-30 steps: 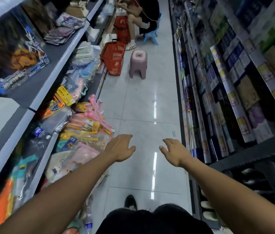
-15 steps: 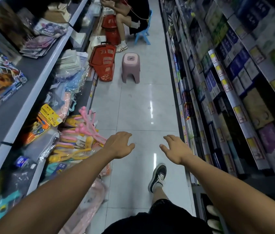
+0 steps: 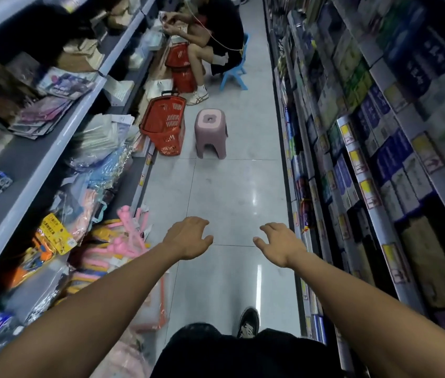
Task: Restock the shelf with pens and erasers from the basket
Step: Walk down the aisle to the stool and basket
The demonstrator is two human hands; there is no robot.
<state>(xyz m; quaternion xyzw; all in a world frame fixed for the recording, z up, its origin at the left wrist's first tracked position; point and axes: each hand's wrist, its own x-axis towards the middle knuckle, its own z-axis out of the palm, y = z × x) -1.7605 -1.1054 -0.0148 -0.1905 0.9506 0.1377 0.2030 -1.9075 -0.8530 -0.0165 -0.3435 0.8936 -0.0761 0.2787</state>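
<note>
Step in hand: approach, judged from the layout. Left hand (image 3: pixel 188 237) and right hand (image 3: pixel 280 245) are held out over the floor (image 3: pixel 229 192) at lower centre, fingers loosely spread, grasping nothing. One shoe (image 3: pixel 248 321) shows at bottom centre.

Basket (image 3: pixel 162 124), red, leans against the base of the left shelf (image 3: pixel 49 156) at upper centre-left, well apart from both hands. Pink stool (image 3: pixel 211 133) stands just beside it on its right. Further up the frame a seated person (image 3: pixel 216 39) works next to more red baskets (image 3: pixel 180 69).

Next move, as I judge it: close the gap to the basket, then reach down into it for stock.

Hard to make out: the basket interior faces away, so pens or erasers cannot be confirmed inside. Which shelf takes them is unclear; the right shelf (image 3: pixel 379 132) holds boxed goods, labels blurred. Frame edges are smeared. Both forearms are cut off at the bottom corners.
</note>
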